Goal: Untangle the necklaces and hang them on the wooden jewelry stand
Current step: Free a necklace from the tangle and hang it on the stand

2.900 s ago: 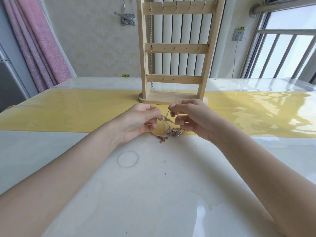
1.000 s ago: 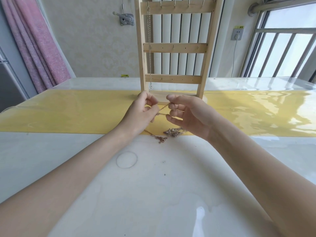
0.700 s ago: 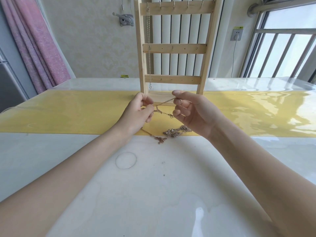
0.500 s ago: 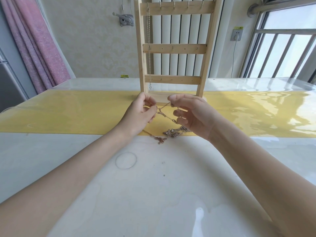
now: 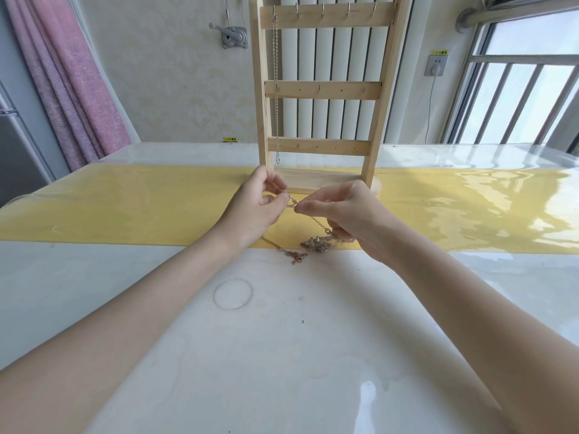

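Left hand [image 5: 255,208] and right hand [image 5: 347,214] each pinch a thin chain [image 5: 318,222] just before the wooden stand [image 5: 322,89]; tangled necklaces [image 5: 316,244] lie below them.

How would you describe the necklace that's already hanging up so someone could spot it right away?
Find the wooden jewelry stand upright on the yellow runner. On its top rail, the leftmost hook holds a silver chain that drops straight down past the lower two rails. Unlike the tangled chains on the table by the hands, it hangs alone and straight.
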Tool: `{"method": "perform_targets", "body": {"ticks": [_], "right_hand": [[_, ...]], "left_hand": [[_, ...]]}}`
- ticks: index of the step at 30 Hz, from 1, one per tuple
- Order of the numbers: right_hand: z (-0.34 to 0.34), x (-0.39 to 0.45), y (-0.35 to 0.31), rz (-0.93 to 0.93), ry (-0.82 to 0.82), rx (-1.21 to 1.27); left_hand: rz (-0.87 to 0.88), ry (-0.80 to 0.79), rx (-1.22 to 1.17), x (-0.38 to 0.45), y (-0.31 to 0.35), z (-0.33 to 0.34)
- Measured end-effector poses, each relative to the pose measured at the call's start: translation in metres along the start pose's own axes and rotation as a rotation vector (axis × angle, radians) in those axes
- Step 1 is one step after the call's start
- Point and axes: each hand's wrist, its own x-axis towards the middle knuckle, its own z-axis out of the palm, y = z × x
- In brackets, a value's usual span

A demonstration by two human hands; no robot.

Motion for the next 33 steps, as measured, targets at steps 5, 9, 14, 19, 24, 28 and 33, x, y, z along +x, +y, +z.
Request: {"method": "perform_targets", "body": {"ticks": [5,9,14,19,24,28,33], "right_hand": [[-0.001,0.001,0.0,0.066,0.042,0.041],[-0.002,0.002,0.0,0.129,0.088,0.174],[0.001,0.001,0.0,0.132,0.003,0.49],[0.003,-0.001,-0.003,0.092,-0.129,0.649],[0.005,-0.002,-0.002,0.078,-0.198,0.409],[0.009,-0.001,0.004,0.137,-0.098,0.259],[0.007,0.0,0.002,0.036,0.031,0.146]], "left_hand": [[-0.02,-0.023,0.018,0.0,-0.002,0.001],[-0.006,-0.075,0.097,-0.002,-0.005,0.007],[-0.06,-0.066,0.042,-0.002,0.0,0.009],[-0.34,-0.084,-0.411,0.001,0.005,0.007],[-0.419,-0.032,-0.635,0.005,0.005,-0.006],[-0.425,-0.029,-0.693,0.005,0.006,-0.007],[-0.397,-0.009,-0.528,0.003,0.001,-0.001]]}}
